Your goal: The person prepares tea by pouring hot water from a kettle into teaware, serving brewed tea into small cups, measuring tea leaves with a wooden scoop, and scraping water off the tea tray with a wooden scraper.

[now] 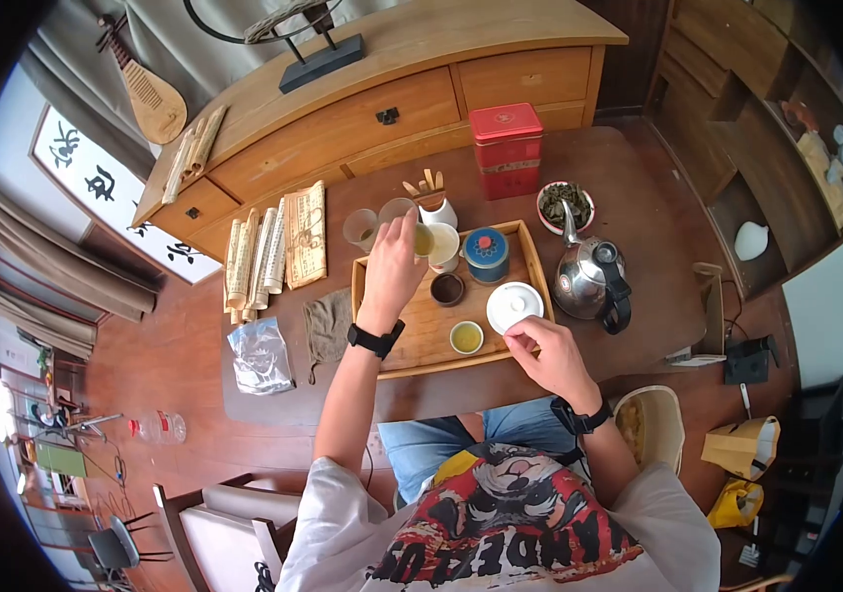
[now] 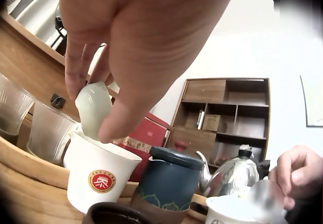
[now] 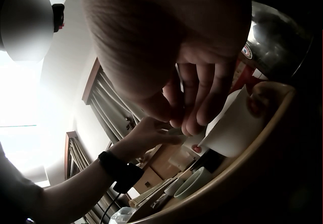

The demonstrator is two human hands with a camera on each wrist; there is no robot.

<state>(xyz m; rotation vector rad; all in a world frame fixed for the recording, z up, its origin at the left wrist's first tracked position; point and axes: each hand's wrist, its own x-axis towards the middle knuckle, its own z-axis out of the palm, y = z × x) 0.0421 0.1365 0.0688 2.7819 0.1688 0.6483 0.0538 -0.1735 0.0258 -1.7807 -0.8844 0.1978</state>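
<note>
In the head view my left hand (image 1: 392,271) is over the back left of the wooden tray (image 1: 412,370). It pinches a small pale teacup (image 2: 95,112), tipped just above the white pitcher (image 2: 103,171) with a red emblem. My right hand (image 1: 552,357) rests near the tray's front right, its loosely bent fingertips right at the edge of the white lidded gaiwan (image 1: 515,308); nothing shows in its grasp. Between the hands are a dark teacup (image 1: 447,289) and a teacup of yellow-green tea (image 1: 466,337). The blue tea canister (image 1: 486,254) stands behind the gaiwan.
Right of the tray stands a steel kettle (image 1: 589,281), with a bowl of tea leaves (image 1: 567,207) and a red tin (image 1: 507,148) behind. Glass cups (image 1: 360,229) and a holder of wooden tools (image 1: 435,207) line the back. Bamboo scrolls (image 1: 259,259), a cloth pouch (image 1: 328,326) and a plastic bag (image 1: 261,357) lie left.
</note>
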